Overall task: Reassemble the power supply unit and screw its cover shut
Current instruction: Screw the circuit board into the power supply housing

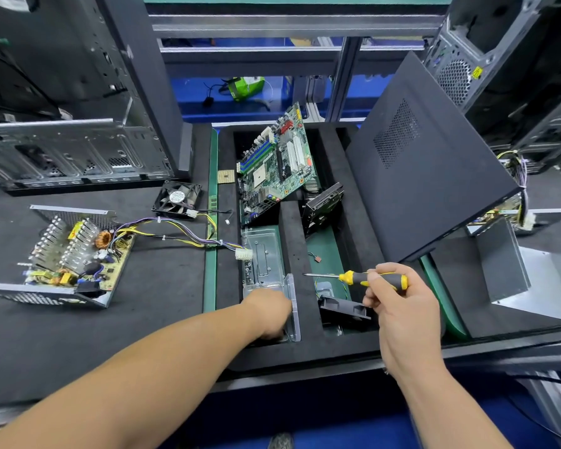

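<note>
The open power supply unit (pixel 68 257) lies on the black mat at the left, its circuit board and coils exposed inside a grey metal shell. Its cable bundle (pixel 175 233) runs right to a white plug (pixel 243 254). A black fan (pixel 178 199) lies behind it. My right hand (pixel 399 306) grips a yellow-and-black screwdriver (pixel 366 278), tip pointing left. My left hand (pixel 269 314) reaches down into a clear plastic box (pixel 266 257) in the foam tray; its fingers are hidden.
A green motherboard (pixel 276 163) leans upright in the foam tray (pixel 295 241), next to a hard drive (pixel 323 205). A black case panel (pixel 425 163) leans at the right. Computer cases stand at the back left (pixel 65 150) and the far right (pixel 499 59).
</note>
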